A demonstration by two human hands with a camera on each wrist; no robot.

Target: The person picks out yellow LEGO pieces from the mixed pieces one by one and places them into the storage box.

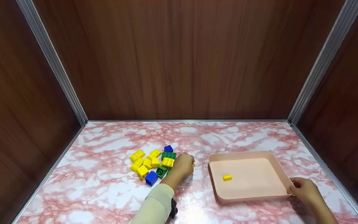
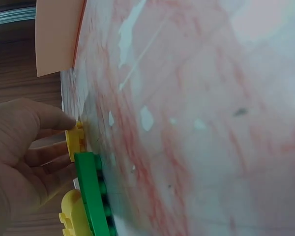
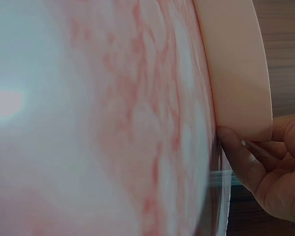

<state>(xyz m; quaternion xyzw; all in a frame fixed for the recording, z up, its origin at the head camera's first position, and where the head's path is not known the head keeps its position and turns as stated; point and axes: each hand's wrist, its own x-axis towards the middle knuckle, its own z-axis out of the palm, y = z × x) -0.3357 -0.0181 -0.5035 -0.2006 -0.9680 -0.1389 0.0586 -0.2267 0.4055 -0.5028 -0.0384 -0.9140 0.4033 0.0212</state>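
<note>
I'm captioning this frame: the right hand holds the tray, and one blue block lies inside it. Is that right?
The colour is wrong: the head view shows one yellow block inside the tray. The right hand does hold the tray.

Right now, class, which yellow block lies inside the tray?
The small yellow block in the peach tray, left of its middle; the other yellow blocks sit outside, clustered or at the left hand.

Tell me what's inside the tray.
One small yellow block lies inside the tray, left of its centre. The near wall seems to hide a thin strip just behind it.
</note>
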